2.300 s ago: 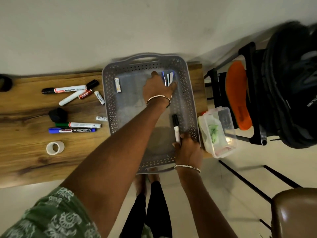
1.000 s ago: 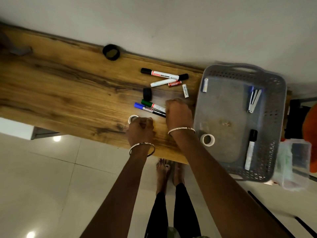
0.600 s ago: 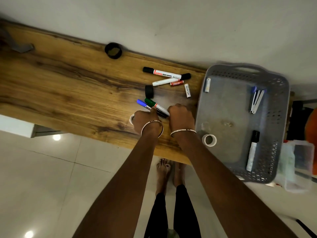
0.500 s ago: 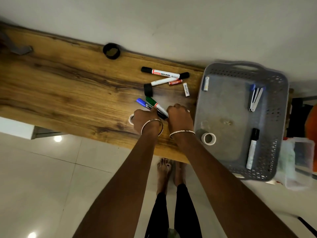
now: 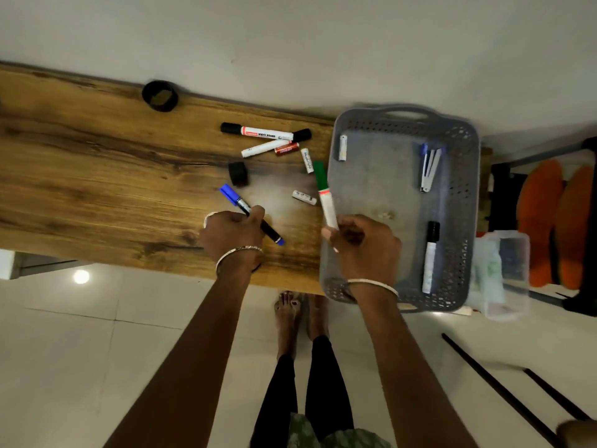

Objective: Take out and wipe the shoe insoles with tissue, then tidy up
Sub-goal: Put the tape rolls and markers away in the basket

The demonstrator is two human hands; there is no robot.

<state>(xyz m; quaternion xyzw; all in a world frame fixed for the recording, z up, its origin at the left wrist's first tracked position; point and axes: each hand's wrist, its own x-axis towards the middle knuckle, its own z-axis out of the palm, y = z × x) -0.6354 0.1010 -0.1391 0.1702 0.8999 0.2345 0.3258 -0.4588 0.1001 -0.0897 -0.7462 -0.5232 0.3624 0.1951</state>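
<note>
Tidying seems underway: the left hand (image 5: 231, 236) pinches a blue-capped black marker (image 5: 248, 213) near the wooden table's (image 5: 97, 176) front edge, while the right hand (image 5: 365, 245) grips a green-capped white marker (image 5: 324, 195) over the grey perforated plastic basket's (image 5: 468, 189) left wall, likely to drop it in. Two orange insoles (image 5: 538, 221) rest beyond the table's right end.

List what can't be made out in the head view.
Head view:
blue marker label: partly covered by left hand.
green marker tail: inside right hand.
clear box contents: blurred by plastic.
tube in basket: print too small.
brown object, bottom-right: cut off by edge.
</note>
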